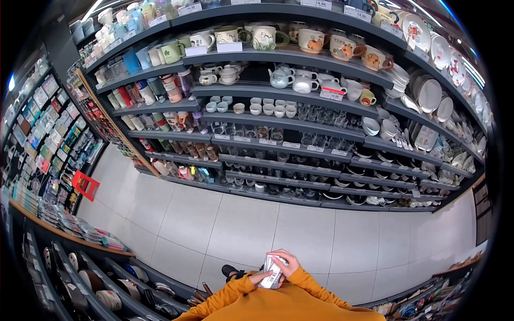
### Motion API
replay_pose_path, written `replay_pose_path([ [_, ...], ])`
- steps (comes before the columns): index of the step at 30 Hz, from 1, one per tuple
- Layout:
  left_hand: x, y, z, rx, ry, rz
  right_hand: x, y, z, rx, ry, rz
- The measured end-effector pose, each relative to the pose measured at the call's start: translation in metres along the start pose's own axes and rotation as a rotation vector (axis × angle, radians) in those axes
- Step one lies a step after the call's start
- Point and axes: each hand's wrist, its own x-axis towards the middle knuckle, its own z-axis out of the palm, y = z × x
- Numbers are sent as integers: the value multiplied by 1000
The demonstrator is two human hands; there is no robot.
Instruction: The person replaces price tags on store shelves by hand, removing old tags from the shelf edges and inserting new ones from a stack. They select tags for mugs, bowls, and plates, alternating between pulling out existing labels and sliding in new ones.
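Observation:
Close to my body at the bottom centre, a stack of white price cards (271, 274) is held between both hands; the top one reads 19.80. My left hand (261, 277) grips the stack from the left and below, partly hidden by the cards. Over the upper right side of the stack, my right hand (287, 262) has its fingers bent round the cards' top edge. Both arms wear orange sleeves.
Grey shelves hold mugs (265, 37), teapots (281, 77), small bowls (273, 109), glasses and plates (430, 95). A red step stool (85, 186) stands on the tiled floor (241, 227) at left. Pans fill the lower-left shelves, with packaged goods above.

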Motion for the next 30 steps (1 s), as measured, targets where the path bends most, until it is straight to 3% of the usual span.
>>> replay_pose_path([
  [2, -8, 9, 14, -2, -37, 72, 0, -8, 0, 131, 5, 88],
  [4, 3, -2, 2, 92, 27, 72, 1, -37, -5, 186, -92, 420],
  [6, 14, -4, -6, 64, 65, 56, 3, -33, -6, 149, -123, 412],
  [8, 19, 3, -7, -89, 81, 28, 9, -5, -4, 21, -89, 63],
  [12, 19, 10, 12, -171, 145, 98, 9, 1, -11, 221, -169, 227],
  [15, 27, 6, 3, -191, 126, 67, 16, 10, -16, -52, -257, -4],
  [16, 26, 5, 1, -204, 110, 42, 15, 13, -12, -28, -135, -15],
  [19, 28, 5, 1, -236, 245, 250, 10, 24, 0, 36, 180, 19],
  [21, 26, 20, 22, -195, 405, 503, 8, 29, -3, 63, 310, 127],
  [25, 45, 22, -18, -243, 581, 498, -3, 24, 1, 249, -64, 470],
  [28, 48, 33, 7, -90, 636, 660, -4, 32, 6, 512, -250, 628],
  [30, 44, 35, 20, 61, 670, 620, -6, 31, 8, 583, -323, 692],
])
